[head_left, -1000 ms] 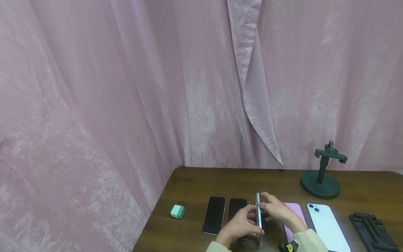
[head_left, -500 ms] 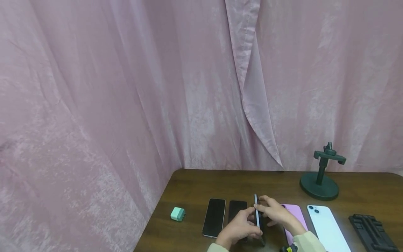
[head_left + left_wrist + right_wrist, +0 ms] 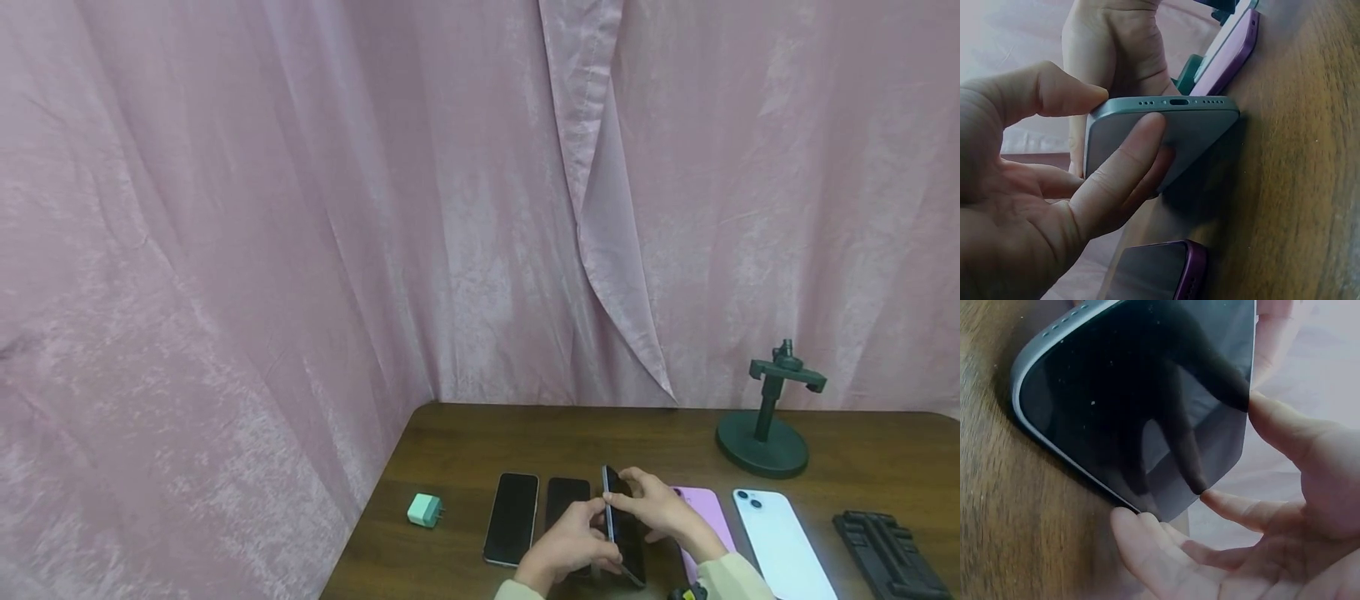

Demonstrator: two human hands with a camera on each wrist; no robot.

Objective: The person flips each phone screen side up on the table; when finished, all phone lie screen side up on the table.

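Note:
A phone with a light blue-grey frame (image 3: pixel 1147 105) stands tilted on its long edge, low over the table. Its black screen (image 3: pixel 628 533) faces right and upward. My left hand (image 3: pixel 572 537) grips the near end, with a finger (image 3: pixel 1124 156) across the back close to the charging port. My right hand (image 3: pixel 663 512) holds the far end, its fingertips on the upper edge and corners. The screen mirrors those fingers in the right wrist view. Left of the held phone, a dark-screened phone (image 3: pixel 566 497) lies partly hidden behind my left hand.
Another black-screened phone (image 3: pixel 512 518) and a mint plug adapter (image 3: pixel 425 510) lie at the left. To the right are a purple phone (image 3: pixel 702 510), a white phone (image 3: pixel 782 542) and a folded black holder (image 3: pixel 892 550). A green stand (image 3: pixel 763 443) rises behind them on the wooden table (image 3: pixel 570 433).
The held phone has tipped from nearly upright on its edge; its upper edge has moved left, so its screen now shows. Both hands have stayed on it.

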